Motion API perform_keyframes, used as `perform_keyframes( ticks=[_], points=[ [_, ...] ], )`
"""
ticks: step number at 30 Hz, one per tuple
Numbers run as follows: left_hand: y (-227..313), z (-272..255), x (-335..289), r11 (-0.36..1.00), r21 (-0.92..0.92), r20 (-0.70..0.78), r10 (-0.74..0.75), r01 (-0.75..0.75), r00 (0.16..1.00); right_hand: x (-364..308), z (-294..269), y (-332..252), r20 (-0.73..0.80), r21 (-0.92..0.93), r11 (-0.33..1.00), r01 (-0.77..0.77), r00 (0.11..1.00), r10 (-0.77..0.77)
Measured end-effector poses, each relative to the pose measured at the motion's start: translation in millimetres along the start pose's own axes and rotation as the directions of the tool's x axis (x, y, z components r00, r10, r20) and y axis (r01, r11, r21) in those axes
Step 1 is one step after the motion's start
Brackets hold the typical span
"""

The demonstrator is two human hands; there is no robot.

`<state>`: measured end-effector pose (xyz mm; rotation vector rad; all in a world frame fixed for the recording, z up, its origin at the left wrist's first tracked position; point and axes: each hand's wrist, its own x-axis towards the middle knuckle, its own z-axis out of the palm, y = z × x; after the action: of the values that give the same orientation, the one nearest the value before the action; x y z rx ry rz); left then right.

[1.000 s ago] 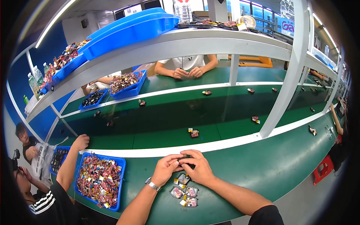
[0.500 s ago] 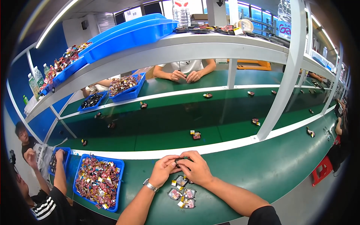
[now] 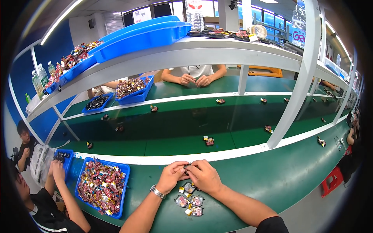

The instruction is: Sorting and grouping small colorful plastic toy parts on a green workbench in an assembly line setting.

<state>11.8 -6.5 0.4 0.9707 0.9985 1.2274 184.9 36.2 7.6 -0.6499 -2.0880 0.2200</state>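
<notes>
Both bare hands meet above the bench, the left hand (image 3: 169, 178) and the right hand (image 3: 206, 178) each pinching a small black piece (image 3: 187, 167), apparently plastic, between thumb and fingers. That grip is closed, though the fingers cover most of the piece and its detail cannot be made out. Compared with a half second ago, the right fingers have shifted a little around it while the piece stays in the same place between the hands, so the handling of it looks unfinished.

A silver metal watch (image 3: 157, 191) circles the left wrist. Just below the hands, a cluster of clear, rounded cases with red, white and yellow parts (image 3: 197, 200) lies on the green bench (image 3: 272, 174), its arrangement unchanged. To the left stands a blue plastic tray (image 3: 126, 190) heaped with reddish small parts.

Beyond it, a co-worker's hands (image 3: 57, 171) have come together over a smaller blue tray of black pieces (image 3: 68, 167); a second ago one arm reached toward the green belt. Past the white rail (image 3: 163, 158), a red-and-black part with a white tab (image 3: 209, 142) lies on that belt (image 3: 175, 144). Across it, another person's hands (image 3: 195, 80) are close together.
</notes>
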Motion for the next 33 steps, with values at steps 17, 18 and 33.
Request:
perform_keyframes(
  ticks=[17,18,33],
  points=[
    [0.1,2.3,0.1,0.998,0.059,-0.016,-0.033,0.034,0.999,-2.8,1.4,0.0,-0.006,-0.098,0.995,0.018,1.0,-0.019],
    [-0.4,2.0,-0.4,0.998,0.06,-0.016,-0.034,0.035,0.999,-3.7,2.2,-0.2,-0.007,-0.118,0.992,0.036,0.999,-0.037],
    [-0.7,0.8,1.5,0.993,0.115,-0.065,-0.019,0.026,0.998,1.1,-2.1,-4.9,0.068,-0.056,0.998,0.024,0.997,-0.02]
  ],
)
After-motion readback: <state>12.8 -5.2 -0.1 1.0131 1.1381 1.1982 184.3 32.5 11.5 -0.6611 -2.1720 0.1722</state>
